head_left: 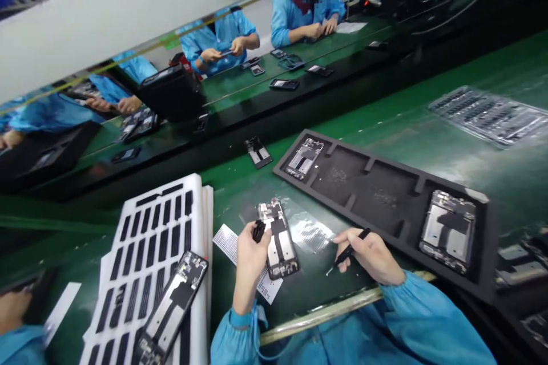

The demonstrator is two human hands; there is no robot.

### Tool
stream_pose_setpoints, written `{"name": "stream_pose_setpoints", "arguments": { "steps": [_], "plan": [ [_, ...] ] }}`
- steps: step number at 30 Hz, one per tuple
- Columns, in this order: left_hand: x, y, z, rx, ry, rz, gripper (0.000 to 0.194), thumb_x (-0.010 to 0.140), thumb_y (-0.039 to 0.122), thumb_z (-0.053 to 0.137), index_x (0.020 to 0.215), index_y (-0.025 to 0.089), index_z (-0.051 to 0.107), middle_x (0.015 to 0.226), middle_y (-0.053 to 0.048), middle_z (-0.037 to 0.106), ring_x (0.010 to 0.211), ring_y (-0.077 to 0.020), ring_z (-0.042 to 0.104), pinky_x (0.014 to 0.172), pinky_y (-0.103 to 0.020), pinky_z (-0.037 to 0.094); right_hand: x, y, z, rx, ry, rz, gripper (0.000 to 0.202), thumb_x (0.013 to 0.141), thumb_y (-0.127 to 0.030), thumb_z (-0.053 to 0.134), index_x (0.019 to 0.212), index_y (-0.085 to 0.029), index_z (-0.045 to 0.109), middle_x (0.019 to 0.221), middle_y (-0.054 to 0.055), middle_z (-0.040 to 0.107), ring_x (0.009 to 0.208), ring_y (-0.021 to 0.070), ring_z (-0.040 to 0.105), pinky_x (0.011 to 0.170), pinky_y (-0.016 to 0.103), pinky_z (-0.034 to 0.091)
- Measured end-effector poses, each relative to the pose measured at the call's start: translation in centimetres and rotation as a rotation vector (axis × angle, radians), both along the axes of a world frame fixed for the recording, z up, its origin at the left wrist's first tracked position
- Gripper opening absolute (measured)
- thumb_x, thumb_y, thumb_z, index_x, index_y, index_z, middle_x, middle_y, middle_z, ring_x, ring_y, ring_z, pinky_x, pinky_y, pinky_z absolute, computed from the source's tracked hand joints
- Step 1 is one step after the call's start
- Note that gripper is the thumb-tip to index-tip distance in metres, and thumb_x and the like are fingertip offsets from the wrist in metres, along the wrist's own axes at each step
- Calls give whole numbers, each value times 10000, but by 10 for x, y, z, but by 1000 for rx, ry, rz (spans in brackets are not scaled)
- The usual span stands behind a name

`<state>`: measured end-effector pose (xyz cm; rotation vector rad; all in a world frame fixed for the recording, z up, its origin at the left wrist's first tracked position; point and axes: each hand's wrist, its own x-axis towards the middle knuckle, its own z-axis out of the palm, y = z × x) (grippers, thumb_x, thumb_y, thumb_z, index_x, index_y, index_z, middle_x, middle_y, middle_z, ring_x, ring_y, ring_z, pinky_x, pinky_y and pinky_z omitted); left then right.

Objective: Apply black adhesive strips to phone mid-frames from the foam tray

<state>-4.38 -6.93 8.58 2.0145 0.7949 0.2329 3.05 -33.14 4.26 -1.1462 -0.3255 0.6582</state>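
Gripping a rectangular metal phone frame (pixel 278 239), the left hand (pixel 249 256); right hand (pixel 371 255) pinches slim black tweezers (pixel 347 252).

Electronics assembly line, factory floor

Long green workbench (pixel 398 125) with a dark conveyor strip (pixel 299 108) down the middle; several workers in matching blue smocks (pixel 222 31) seated along the far side, each bent over phone parts. Open phone chassis (pixel 278 239) with exposed boards lie about the bench, more sit in a black compartment tray (pixel 363 182), another rests on a stack of white slotted trays (pixel 145 251). Clear blister tray (pixel 488 114) of small parts off to the side, loose phones (pixel 284 84) riding the far belt. Repeated stations, uniform clothing, bulk part trays all point to mass production
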Motion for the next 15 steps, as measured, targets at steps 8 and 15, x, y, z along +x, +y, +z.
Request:
{"name": "stream_pose_setpoints", "arguments": {
  "steps": [8,15],
  "plan": [
    [-59,-14,-14,164,49,245,570,883,523,572,1326,163,572,1291,-170,668,1193,-322,625,1029,-443,475,0,13,-6,-115,-11,-58,491,962,-621,586,961,-144,704,640,89,713,550,231,662,550,348,480],
    [-65,4,-16,66,122,264,527,835,632,554,1125,215,696,918,-67,764,797,-271,692,723,-364,555,0,27,-4,-176,-11,-13,401,975,-607,540,991,-255,731,698,44,740,601,216,697,590,344,491]
  ]
}}
